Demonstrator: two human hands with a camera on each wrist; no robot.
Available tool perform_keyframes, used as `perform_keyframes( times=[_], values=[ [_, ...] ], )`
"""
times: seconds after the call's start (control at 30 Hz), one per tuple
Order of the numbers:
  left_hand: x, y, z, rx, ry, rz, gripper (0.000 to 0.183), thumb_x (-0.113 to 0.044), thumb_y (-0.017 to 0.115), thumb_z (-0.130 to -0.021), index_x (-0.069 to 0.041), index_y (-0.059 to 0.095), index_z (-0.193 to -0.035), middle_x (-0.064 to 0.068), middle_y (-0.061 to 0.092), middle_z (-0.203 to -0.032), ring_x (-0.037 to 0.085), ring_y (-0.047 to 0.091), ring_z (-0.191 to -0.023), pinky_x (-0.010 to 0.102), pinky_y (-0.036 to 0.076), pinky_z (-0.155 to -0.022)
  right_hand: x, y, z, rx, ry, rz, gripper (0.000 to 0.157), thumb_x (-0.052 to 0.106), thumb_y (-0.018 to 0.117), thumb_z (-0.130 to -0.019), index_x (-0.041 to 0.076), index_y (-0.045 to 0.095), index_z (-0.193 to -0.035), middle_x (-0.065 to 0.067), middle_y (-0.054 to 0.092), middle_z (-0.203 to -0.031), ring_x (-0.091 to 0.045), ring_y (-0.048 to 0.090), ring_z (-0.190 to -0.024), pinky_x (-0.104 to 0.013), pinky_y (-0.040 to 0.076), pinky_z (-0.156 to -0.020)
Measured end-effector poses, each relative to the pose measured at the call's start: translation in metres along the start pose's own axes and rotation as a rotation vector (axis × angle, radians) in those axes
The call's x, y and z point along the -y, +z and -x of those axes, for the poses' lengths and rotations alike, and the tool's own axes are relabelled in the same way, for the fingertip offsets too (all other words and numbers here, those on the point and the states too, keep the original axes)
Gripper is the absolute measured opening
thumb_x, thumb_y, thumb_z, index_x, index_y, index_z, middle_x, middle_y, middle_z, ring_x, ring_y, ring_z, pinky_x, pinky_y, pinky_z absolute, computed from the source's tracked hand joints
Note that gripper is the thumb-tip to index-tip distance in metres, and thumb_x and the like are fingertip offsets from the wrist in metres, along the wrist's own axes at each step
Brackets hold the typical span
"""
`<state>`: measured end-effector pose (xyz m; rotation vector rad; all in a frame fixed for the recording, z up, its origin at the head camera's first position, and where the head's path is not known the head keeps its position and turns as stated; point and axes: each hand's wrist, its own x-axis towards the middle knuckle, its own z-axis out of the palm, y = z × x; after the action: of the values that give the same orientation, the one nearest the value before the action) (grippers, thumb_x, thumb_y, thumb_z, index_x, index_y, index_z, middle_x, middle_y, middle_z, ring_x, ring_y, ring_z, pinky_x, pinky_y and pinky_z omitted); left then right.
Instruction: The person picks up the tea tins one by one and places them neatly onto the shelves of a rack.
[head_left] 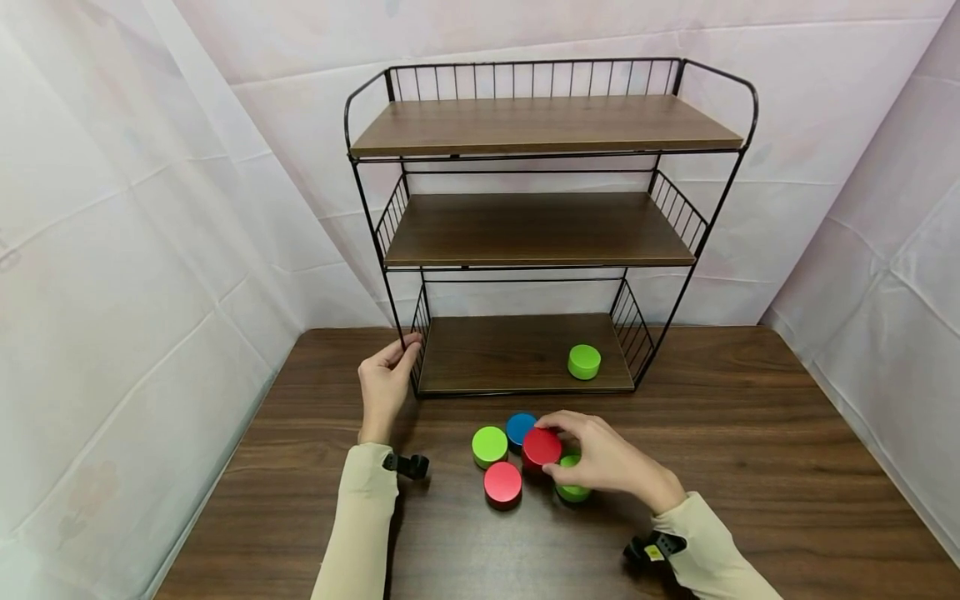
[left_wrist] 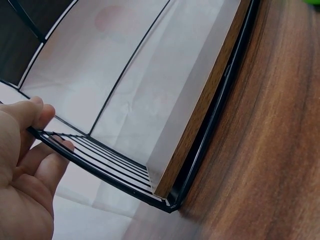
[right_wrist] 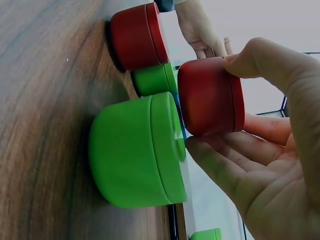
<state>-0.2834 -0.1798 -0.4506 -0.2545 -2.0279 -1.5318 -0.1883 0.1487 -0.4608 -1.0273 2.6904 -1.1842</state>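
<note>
Between the thumb and fingers of my right hand [head_left: 600, 454] is a round red tin [head_left: 542, 448]; the right wrist view shows this red tin [right_wrist: 210, 97] raised off the table. Around it on the tabletop stand a second red tin [head_left: 502, 485], a blue tin [head_left: 521, 427], a green tin [head_left: 490, 447] and another green tin [head_left: 573, 483], partly hidden by my right hand. With my left hand [head_left: 386, 383] I grip the left front upright of a black wire shelf rack [head_left: 395, 312]. One more green tin [head_left: 583, 362] sits on the bottom board's right side.
The rack has three brown boards, including the top board [head_left: 547, 125] and middle board [head_left: 540, 227]. Wire side rails [head_left: 633, 325] border the lower levels. White cloth [head_left: 150, 250] hangs behind and beside the wooden table [head_left: 750, 433].
</note>
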Motion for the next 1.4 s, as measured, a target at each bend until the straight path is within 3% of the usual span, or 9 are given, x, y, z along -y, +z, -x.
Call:
perform_keyframes(
  times=[0.17,0.5,0.7,1.03,1.4],
  values=[
    [0.0,0.0,0.0,-0.003,-0.013,0.014,0.02,-0.01,0.069,-0.089,-0.001,0.074,-0.106,0.015,0.074,-0.1,0.025,0.071,-0.095,0.011,0.051,-0.077,-0.002,-0.003,-0.003,-0.006,0.003,0.002,0.048,0.017,0.078,-0.079,0.012,0.06,-0.123,0.006,0.065,-0.112,-0.009,0.066,-0.097,-0.025,0.055,-0.084],
    [-0.003,-0.001,0.0,-0.006,-0.016,0.008,0.02,-0.01,0.069,-0.089,0.0,0.074,-0.106,0.016,0.074,-0.1,0.026,0.071,-0.095,0.013,0.052,-0.076,-0.001,-0.013,-0.011,-0.057,-0.029,0.084,0.053,0.019,0.077,-0.078,0.01,0.061,-0.127,0.003,0.062,-0.123,-0.005,0.06,-0.1,-0.025,0.053,-0.084],
    [-0.003,0.0,0.002,-0.004,-0.026,0.004,0.02,-0.01,0.069,-0.089,0.0,0.074,-0.106,0.014,0.074,-0.099,0.025,0.071,-0.095,0.012,0.051,-0.076,0.0,-0.016,-0.017,-0.044,-0.022,0.046,0.053,0.02,0.077,-0.079,0.013,0.06,-0.128,0.005,0.06,-0.123,-0.005,0.059,-0.099,-0.025,0.053,-0.082],
    [-0.002,0.0,0.0,-0.002,-0.007,-0.003,0.019,-0.01,0.069,-0.09,0.0,0.074,-0.105,0.013,0.074,-0.099,0.024,0.071,-0.094,0.011,0.051,-0.076,-0.008,-0.015,-0.035,-0.084,-0.034,0.028,0.056,0.03,0.081,-0.078,0.014,0.061,-0.128,0.005,0.063,-0.124,-0.009,0.06,-0.11,-0.032,0.051,-0.093],
    [0.001,0.0,-0.001,0.004,-0.026,0.026,0.019,-0.011,0.069,-0.09,-0.002,0.074,-0.106,0.014,0.074,-0.101,0.023,0.071,-0.096,0.012,0.051,-0.077,-0.009,-0.02,-0.051,-0.023,0.003,-0.019,0.052,0.036,0.079,-0.08,0.019,0.061,-0.126,0.01,0.064,-0.119,-0.005,0.061,-0.107,-0.028,0.052,-0.092]
  ],
)
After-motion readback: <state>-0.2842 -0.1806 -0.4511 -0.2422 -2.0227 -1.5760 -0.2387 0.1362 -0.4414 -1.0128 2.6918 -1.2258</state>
